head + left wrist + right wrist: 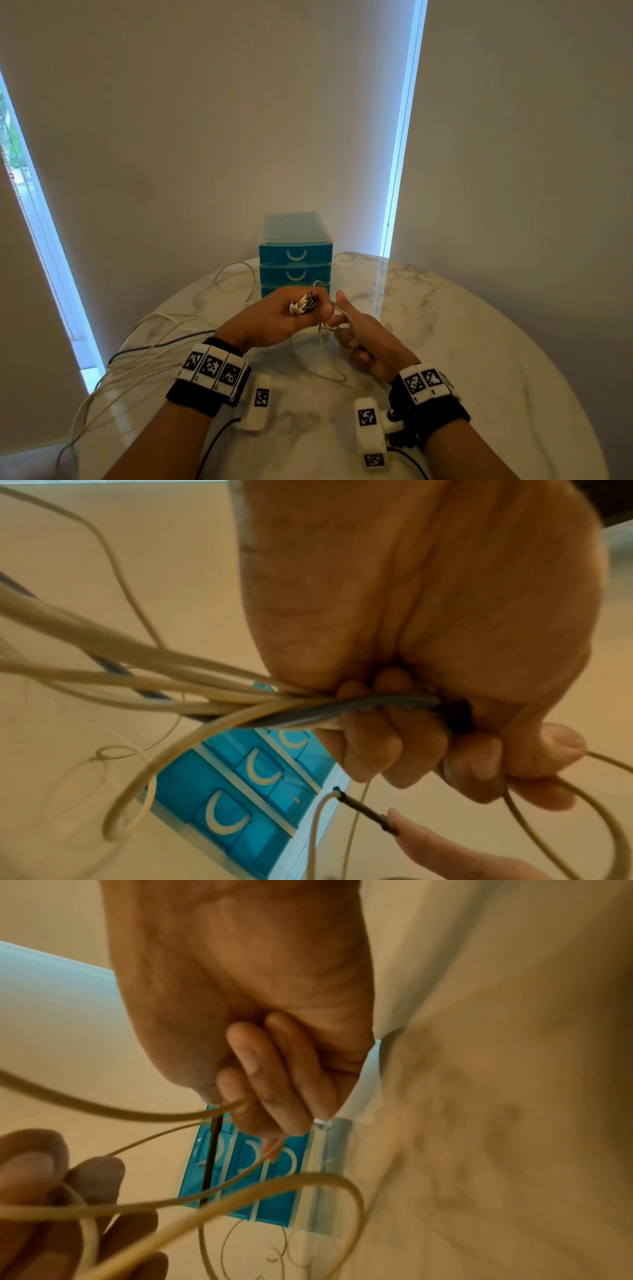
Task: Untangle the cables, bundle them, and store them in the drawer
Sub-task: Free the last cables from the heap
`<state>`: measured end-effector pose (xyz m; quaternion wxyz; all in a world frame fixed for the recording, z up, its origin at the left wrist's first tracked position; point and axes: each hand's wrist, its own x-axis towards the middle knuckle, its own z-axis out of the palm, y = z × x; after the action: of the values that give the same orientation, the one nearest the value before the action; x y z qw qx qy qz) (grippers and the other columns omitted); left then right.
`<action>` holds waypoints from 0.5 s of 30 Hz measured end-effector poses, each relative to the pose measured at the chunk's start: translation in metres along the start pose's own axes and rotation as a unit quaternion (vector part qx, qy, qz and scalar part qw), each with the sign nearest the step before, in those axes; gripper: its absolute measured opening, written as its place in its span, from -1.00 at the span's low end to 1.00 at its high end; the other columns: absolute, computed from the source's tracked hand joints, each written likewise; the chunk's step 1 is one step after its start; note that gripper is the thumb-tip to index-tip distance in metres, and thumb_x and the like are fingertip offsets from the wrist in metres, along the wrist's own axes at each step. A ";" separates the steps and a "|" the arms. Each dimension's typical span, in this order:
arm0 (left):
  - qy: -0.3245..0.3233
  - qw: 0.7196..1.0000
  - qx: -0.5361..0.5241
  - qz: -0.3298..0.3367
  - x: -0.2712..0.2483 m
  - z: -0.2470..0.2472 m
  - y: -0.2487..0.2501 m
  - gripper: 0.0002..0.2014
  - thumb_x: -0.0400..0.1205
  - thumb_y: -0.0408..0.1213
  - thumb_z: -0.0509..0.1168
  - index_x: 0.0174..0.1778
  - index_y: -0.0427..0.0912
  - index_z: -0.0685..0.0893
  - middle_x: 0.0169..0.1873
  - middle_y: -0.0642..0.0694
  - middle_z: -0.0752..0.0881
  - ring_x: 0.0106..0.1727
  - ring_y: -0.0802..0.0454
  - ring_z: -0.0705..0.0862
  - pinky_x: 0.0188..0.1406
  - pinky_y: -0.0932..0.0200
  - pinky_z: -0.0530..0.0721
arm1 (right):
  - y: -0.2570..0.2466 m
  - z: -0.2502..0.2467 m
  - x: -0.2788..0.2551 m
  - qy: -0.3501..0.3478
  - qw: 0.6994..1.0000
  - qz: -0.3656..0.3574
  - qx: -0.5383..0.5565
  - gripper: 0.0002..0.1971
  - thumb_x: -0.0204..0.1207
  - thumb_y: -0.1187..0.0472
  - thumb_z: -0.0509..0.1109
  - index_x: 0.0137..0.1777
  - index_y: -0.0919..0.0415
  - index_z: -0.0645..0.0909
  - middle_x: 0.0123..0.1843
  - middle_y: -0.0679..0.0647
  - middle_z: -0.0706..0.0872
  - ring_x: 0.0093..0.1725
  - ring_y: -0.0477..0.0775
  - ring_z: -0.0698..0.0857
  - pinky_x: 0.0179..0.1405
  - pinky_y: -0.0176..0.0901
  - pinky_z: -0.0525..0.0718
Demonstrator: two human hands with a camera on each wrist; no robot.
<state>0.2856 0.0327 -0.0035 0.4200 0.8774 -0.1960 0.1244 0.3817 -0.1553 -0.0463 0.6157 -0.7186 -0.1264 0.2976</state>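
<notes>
Both hands are raised over the middle of the round marble bench point(445, 342), just in front of the blue drawer unit point(296, 253), which stands at the far edge with its visible drawers closed.

Left hand point(284, 317): fingers curled tightly round a bunch of cables point(192, 696), several cream and one grey, gripped near their plug ends point(303, 303). From this fist the cables trail left across the bench and hang over its left edge.

Right hand point(356, 337): thumb and forefinger pinch a thin cream cable point(143, 1115); the remaining fingers are folded toward the palm. A short dark plug tip point(366, 811) projects beyond this pinch toward the drawer unit. The same cream cable drops in a loose loop point(329, 370) onto the bench between the two wrists.

The hands are close together, fingertips nearly touching. Right wrist view is blurred on its right side.
</notes>
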 end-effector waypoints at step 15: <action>0.019 0.997 0.053 -0.061 0.000 -0.003 -0.008 -0.86 0.82 -0.04 0.36 0.10 0.08 0.82 0.07 0.25 0.86 0.16 0.29 0.79 0.28 0.20 0.67 | 0.002 -0.047 0.021 0.097 0.869 -0.194 0.445 -0.55 0.81 -0.21 0.27 0.46 0.03 0.73 -0.23 -0.07 0.57 -0.52 -0.17 0.31 -0.66 -0.34 0.28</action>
<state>0.2893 0.0392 -0.0071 0.3833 0.9061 -0.1277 0.1254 0.4250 -0.1828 -0.0512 0.9246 -0.3548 -0.0573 0.1262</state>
